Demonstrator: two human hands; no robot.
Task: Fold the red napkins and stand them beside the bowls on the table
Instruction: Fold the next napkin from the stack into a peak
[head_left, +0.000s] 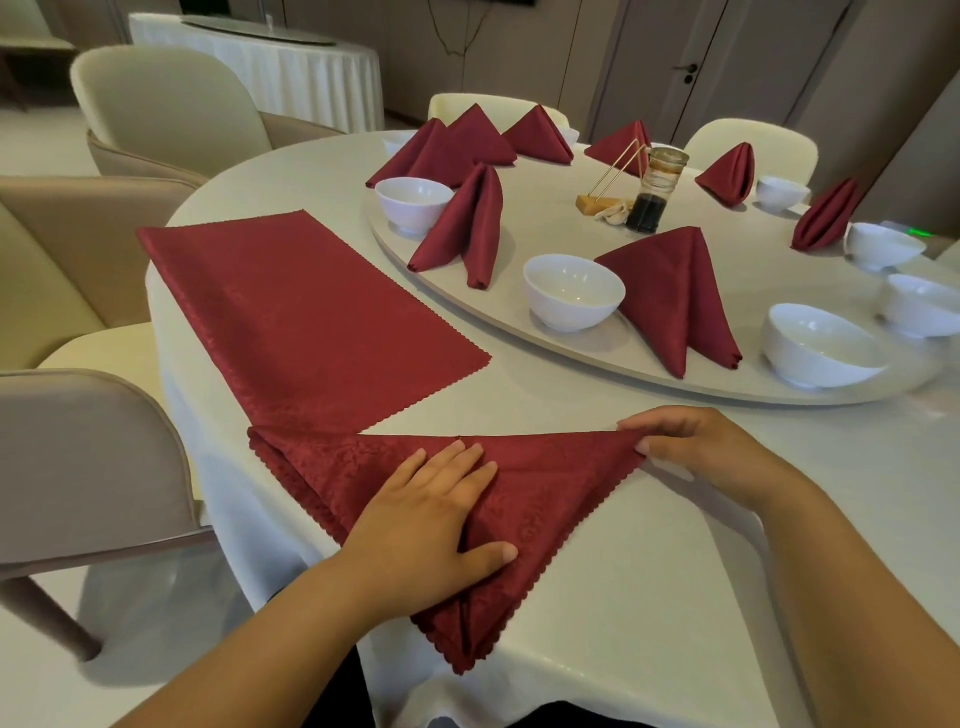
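Left hand (431, 525) is pressed flat, fingers straight, on the half-folded red napkin (550, 499) at the near edge of the table (675, 597). Its right corner is pinched by the right hand (701, 452). Soft, light cloth, judged best held at corners. Beyond, a rectangular napkin (311, 312) is laid flat.

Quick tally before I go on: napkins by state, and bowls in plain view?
Standing napkins: 8
Flat napkin: 1
Half-folded napkin: 1
Bowls in plain view: 6 (others partly hidden behind the far napkins)
Total: 16

Both forearms (291, 613), left hand (431, 514) and right hand (696, 447) are bare.
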